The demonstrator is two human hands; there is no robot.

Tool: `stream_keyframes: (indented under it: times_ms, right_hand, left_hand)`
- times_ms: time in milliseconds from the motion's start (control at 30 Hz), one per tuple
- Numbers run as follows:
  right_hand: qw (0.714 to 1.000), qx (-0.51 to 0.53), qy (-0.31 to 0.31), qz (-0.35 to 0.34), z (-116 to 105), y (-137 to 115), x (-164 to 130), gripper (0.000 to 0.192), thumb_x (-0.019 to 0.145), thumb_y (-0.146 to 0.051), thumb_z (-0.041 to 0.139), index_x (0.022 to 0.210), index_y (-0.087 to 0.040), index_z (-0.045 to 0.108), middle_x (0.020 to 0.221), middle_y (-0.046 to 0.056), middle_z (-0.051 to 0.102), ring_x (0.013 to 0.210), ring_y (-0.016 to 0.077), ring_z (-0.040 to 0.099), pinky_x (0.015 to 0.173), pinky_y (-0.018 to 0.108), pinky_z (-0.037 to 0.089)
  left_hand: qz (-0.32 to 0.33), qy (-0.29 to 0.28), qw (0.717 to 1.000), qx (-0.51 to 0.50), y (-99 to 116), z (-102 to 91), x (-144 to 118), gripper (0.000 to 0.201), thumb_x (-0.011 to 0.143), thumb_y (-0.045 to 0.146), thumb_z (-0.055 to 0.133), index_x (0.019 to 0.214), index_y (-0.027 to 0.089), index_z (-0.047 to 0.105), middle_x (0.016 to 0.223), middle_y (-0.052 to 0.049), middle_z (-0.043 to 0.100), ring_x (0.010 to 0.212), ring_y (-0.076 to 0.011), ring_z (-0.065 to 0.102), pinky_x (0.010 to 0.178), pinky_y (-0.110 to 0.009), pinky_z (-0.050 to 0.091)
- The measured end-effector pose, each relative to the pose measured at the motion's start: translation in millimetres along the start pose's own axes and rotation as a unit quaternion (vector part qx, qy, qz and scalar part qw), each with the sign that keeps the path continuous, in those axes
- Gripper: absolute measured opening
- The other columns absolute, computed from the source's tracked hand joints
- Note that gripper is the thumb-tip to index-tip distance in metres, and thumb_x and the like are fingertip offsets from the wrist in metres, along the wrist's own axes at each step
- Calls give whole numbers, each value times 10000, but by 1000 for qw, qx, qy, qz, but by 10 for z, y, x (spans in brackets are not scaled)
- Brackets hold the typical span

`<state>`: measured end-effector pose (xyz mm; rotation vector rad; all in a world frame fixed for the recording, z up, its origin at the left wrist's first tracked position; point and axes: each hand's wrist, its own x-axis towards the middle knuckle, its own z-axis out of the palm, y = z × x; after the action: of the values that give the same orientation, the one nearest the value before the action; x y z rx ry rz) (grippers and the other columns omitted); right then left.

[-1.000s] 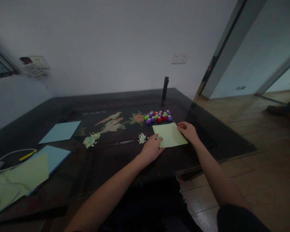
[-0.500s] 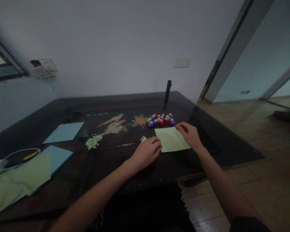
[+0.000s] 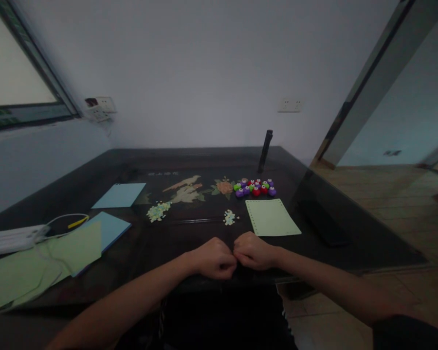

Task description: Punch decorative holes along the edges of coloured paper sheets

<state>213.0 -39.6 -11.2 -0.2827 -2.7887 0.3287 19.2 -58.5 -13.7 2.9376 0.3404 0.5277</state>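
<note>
1. The pale green paper sheet (image 3: pixel 273 218), dotted along its left edge, lies flat on the black tabletop (image 3: pixel 190 236), just beyond the right hand (image 3: pixel 254 252).
2. This hand and the left hand (image 3: pixel 215 258) have fingers curled into fists, almost meeting; whether they enclose anything, I cannot tell.
3. A careless sweep could scatter the paper bits (image 3: pixel 229 217), which no container holds.
4. Bumped, the loose eyeball toys (image 3: pixel 255 189) might roll.

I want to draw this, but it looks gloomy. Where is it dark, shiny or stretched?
All in the head view: dim throughout, table very dark, dotted green sheet standing out; thin glint left of the smaller pile of bits; pillar at right leaning, probably lens stretch.
</note>
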Motion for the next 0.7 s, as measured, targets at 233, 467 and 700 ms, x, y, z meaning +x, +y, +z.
stream_keyframes:
  times_ms: [233,467,700]
  right_hand:
    - [999,16,32,23,78,13,38,360,899,-203,251,585,-197,426,566,18,499,559,131,442,577,268,327]
    - [998,-3,39,40,88,6,38,363,890,-207,263,571,-195,437,557,19,493,541,134,424,564,280,311]
    - [997,1,41,60,67,-10,46,358,889,-210,287,570,-192,447,555,15,497,537,130,432,569,270,322]
  left_hand:
    - [-20,14,1000,0,-52,36,-4,184,739,174,501,558,186,535,501,7,581,462,-96,487,489,-253,305]
    - [-32,22,999,1,-69,64,-3,232,742,190,491,512,188,518,474,0,566,446,-97,474,487,-248,313]
    - [-38,16,999,-2,-77,54,3,224,743,178,484,522,188,518,474,6,559,453,-93,478,494,-244,315]
